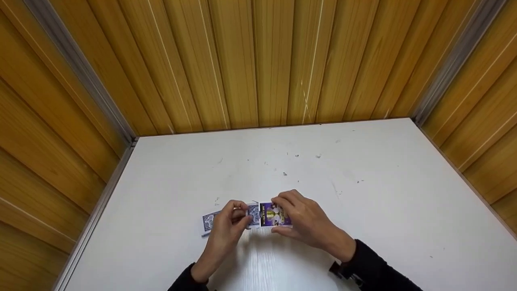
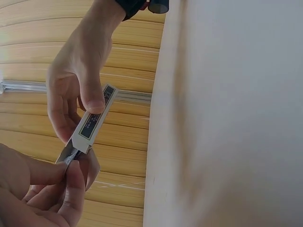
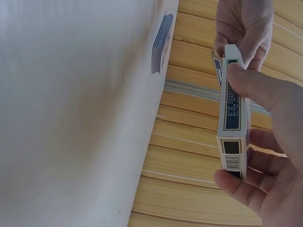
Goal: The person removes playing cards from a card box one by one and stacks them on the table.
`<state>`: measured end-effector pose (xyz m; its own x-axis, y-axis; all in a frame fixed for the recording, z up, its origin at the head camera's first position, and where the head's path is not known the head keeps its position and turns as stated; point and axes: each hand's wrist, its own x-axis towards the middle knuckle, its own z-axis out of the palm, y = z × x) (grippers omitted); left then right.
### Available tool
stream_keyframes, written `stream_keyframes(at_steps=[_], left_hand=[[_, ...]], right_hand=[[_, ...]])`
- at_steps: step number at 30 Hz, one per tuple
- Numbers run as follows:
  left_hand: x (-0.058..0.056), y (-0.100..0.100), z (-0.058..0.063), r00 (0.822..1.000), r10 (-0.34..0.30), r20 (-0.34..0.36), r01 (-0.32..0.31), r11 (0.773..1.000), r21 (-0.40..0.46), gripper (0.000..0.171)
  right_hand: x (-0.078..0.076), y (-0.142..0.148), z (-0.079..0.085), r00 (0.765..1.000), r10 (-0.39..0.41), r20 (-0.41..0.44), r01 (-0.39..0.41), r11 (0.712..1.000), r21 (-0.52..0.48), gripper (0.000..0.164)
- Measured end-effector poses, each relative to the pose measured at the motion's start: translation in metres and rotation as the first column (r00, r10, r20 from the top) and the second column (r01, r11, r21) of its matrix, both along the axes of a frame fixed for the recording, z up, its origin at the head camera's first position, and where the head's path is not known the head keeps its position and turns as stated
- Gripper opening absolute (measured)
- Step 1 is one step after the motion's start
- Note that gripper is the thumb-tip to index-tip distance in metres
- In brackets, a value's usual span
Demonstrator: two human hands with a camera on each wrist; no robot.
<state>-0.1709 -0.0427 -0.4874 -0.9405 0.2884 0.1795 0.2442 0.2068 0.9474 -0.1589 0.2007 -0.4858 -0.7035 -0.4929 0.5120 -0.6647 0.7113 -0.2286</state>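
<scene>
My right hand (image 1: 309, 220) grips a playing card box (image 1: 276, 214), purple on its face, with fingers on one long edge and thumb on the other. At the box's left end, my left hand (image 1: 224, 230) pinches blue-backed playing cards (image 1: 253, 215) between thumb and fingers. In the left wrist view the cards (image 2: 71, 157) stand partly in the box's open end; how many there are cannot be told. A raised flap (image 3: 217, 70) shows at that end in the right wrist view. Beside my left hand, a stack of blue-backed playing cards (image 1: 209, 222) lies on the table, partly hidden by the hand.
The white table (image 1: 181, 169) carries small dark marks and scuffs. Yellow wood-look panels (image 1: 270, 60) stand behind it and at both sides, with grey metal posts (image 1: 89, 76) in the corners. A small black device (image 1: 341, 270) sits at my right sleeve.
</scene>
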Motion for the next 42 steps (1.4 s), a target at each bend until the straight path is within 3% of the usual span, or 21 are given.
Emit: stream_keyframes(at_steps=[4, 8, 10, 13, 17, 20, 24, 26, 28, 34, 37, 42], left_hand=[[0.001, 0.001, 0.002, 0.999, 0.037, -0.02, -0.037, 0.999, 0.018, 0.024], [-0.001, 0.002, 0.001, 0.989, 0.056, -0.14, -0.052, 0.998, 0.028, 0.027], [-0.002, 0.0, 0.0, 0.974, 0.047, -0.223, -0.05, 0.999, -0.007, 0.034], [-0.006, -0.006, 0.0, 0.937, -0.002, -0.35, -0.049, 0.989, -0.137, 0.041], [-0.01, -0.013, 0.001, 0.854, -0.106, -0.509, -0.091, 0.934, -0.346, 0.03], [-0.013, -0.017, 0.002, 0.801, -0.178, -0.572, -0.135, 0.877, -0.461, 0.024], [-0.014, -0.02, 0.003, 0.773, -0.265, -0.577, -0.148, 0.809, -0.569, 0.042], [-0.014, -0.02, 0.003, 0.765, -0.302, -0.569, -0.14, 0.785, -0.604, 0.049], [-0.013, -0.021, 0.003, 0.76, -0.324, -0.563, -0.13, 0.774, -0.62, 0.051], [-0.014, -0.027, 0.007, 0.748, -0.335, -0.573, -0.125, 0.777, -0.617, 0.048], [-0.018, -0.037, 0.014, 0.761, -0.333, -0.556, -0.106, 0.783, -0.613, 0.049], [-0.025, -0.057, 0.026, 0.813, -0.281, -0.511, -0.1, 0.796, -0.597, 0.049]], right_hand=[[0.0, 0.0, 0.0, 1.0, -0.016, 0.018, 0.016, 1.0, -0.022, 0.072], [-0.001, 0.001, -0.002, 1.0, -0.022, 0.019, 0.023, 0.999, -0.036, 0.072], [-0.001, 0.001, -0.003, 1.0, -0.022, 0.018, 0.023, 0.999, -0.039, 0.073], [-0.001, 0.002, -0.003, 1.0, -0.023, 0.018, 0.023, 0.999, -0.042, 0.073], [-0.001, 0.003, -0.004, 1.0, -0.025, 0.01, 0.025, 0.999, -0.037, 0.072], [-0.001, 0.003, -0.004, 1.0, -0.021, 0.002, 0.021, 1.0, -0.022, 0.072], [-0.001, 0.004, -0.005, 1.0, -0.015, -0.004, 0.015, 1.0, -0.012, 0.072], [-0.001, 0.004, -0.005, 1.0, -0.014, -0.007, 0.014, 1.0, -0.013, 0.072], [-0.001, 0.003, -0.005, 1.0, -0.013, -0.008, 0.013, 1.0, -0.014, 0.072], [-0.002, 0.003, -0.003, 1.0, -0.021, 0.003, 0.021, 1.0, -0.021, 0.071], [-0.003, 0.004, -0.002, 0.999, -0.029, 0.015, 0.03, 0.999, -0.03, 0.071], [-0.004, 0.007, 0.0, 0.998, -0.061, 0.014, 0.061, 0.997, -0.042, 0.072]])
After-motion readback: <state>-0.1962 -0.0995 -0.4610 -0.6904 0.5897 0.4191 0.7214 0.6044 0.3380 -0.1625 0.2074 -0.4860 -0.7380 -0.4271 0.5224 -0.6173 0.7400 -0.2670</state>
